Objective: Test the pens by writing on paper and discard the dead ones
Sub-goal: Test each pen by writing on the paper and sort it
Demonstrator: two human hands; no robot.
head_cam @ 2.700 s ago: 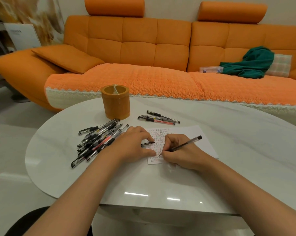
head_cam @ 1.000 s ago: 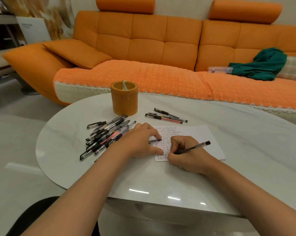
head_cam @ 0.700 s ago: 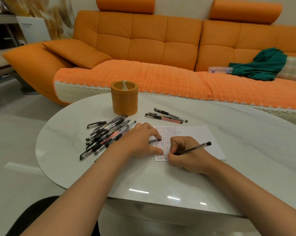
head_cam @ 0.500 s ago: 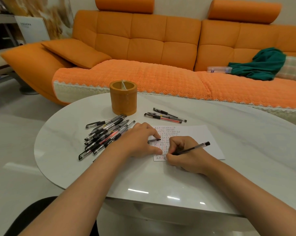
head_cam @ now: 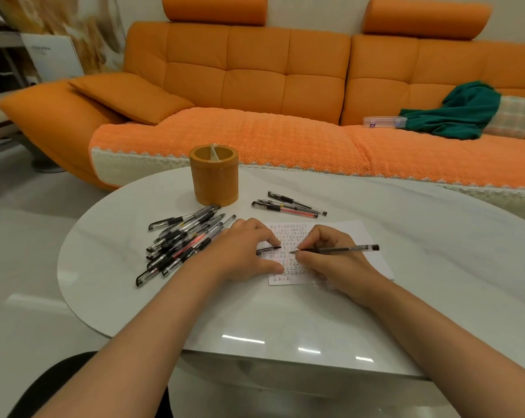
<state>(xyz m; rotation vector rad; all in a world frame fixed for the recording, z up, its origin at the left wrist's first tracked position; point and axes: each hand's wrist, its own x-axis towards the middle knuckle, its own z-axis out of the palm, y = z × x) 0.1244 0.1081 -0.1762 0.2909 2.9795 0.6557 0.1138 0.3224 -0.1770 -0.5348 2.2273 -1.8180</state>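
Note:
A white sheet of paper (head_cam: 362,236) covered in small test marks lies on the round white table (head_cam: 421,291). My right hand (head_cam: 330,267) grips a clear black pen (head_cam: 345,249) almost level, its tip pointing left just above the sheet. My left hand (head_cam: 243,251) rests on the paper's left edge and pinches a small black pen cap (head_cam: 270,249), whose end sits close to the pen tip. A pile of several capped pens (head_cam: 182,239) lies left of my left hand. Three more pens (head_cam: 288,206) lie side by side beyond the paper.
An orange cylindrical holder (head_cam: 214,176) stands at the table's far side, behind the pile. An orange sofa (head_cam: 255,76) runs behind the table, with a green cloth (head_cam: 460,113) and a clear plastic box (head_cam: 381,122) on its seat.
My right hand has raised the pen from the lower rows of marks and turned it nearly level, bringing its tip toward the cap in my left hand. My left hand stays on the paper.

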